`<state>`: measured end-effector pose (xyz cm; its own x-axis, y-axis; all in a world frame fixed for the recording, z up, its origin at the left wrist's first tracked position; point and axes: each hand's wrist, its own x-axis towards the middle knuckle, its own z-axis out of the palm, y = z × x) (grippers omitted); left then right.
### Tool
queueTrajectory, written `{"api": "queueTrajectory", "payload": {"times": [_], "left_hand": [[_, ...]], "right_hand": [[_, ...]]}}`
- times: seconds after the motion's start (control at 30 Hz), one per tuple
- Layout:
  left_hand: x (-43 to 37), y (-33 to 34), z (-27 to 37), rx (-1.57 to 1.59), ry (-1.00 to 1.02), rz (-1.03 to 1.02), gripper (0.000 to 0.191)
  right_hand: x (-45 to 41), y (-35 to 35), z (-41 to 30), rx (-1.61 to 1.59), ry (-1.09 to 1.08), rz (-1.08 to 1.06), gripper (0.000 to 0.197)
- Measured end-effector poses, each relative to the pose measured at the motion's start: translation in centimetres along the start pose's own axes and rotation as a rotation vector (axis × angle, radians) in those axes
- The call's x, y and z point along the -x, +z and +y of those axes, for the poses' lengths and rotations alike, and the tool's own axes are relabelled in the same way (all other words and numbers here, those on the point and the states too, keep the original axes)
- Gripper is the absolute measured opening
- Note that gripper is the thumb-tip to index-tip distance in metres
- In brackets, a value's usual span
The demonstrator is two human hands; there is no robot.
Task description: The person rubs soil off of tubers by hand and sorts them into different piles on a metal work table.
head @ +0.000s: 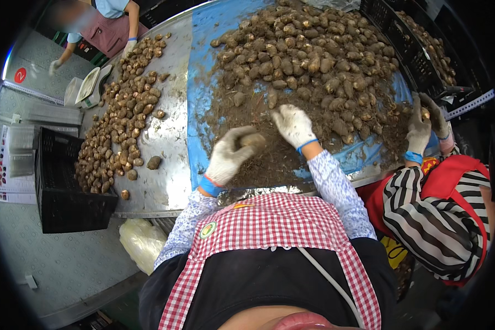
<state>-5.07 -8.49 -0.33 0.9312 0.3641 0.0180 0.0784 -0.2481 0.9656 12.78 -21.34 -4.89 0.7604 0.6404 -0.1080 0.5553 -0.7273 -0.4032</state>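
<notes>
My left hand [231,154], in a soiled white knit glove with a blue band at the wrist, holds a small brown taro corm [252,140], blurred. My right hand [293,124], gloved alike, rests over the dirt just below the large pile; its fingertips are near a corm [272,99], and whether they touch it I cannot tell. The large pile of soil-covered taro corms [313,57] lies on a blue plastic sheet [200,82]. Cleaner corms [123,119] are heaped on the bare metal table [169,136] to the left, with a single dark corm [154,162] apart from them.
A black plastic crate [76,206] stands at the left table edge, near clear plastic trays [21,140] and a scale [93,86]. A co-worker [433,206] handles a corm at the right, beside black crates [412,53]. Another person [111,29] stands at the far left.
</notes>
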Motion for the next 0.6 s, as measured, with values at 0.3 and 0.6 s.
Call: {"api": "queueTrajectory", "payload": {"times": [0.3,0.6], "left_hand": [[-3.1,-14.7,0.0,-0.589,0.215,1.176,0.071],[-5.5,-3.5,-2.7,0.16,-0.126,0.247,0.049]], "right_hand": [[-8.6,-2.3,-1.4,0.149,0.13,-0.128,0.05],[-2.2,-2.2,-1.7,-0.653,-0.163,-0.008,0.05]]}}
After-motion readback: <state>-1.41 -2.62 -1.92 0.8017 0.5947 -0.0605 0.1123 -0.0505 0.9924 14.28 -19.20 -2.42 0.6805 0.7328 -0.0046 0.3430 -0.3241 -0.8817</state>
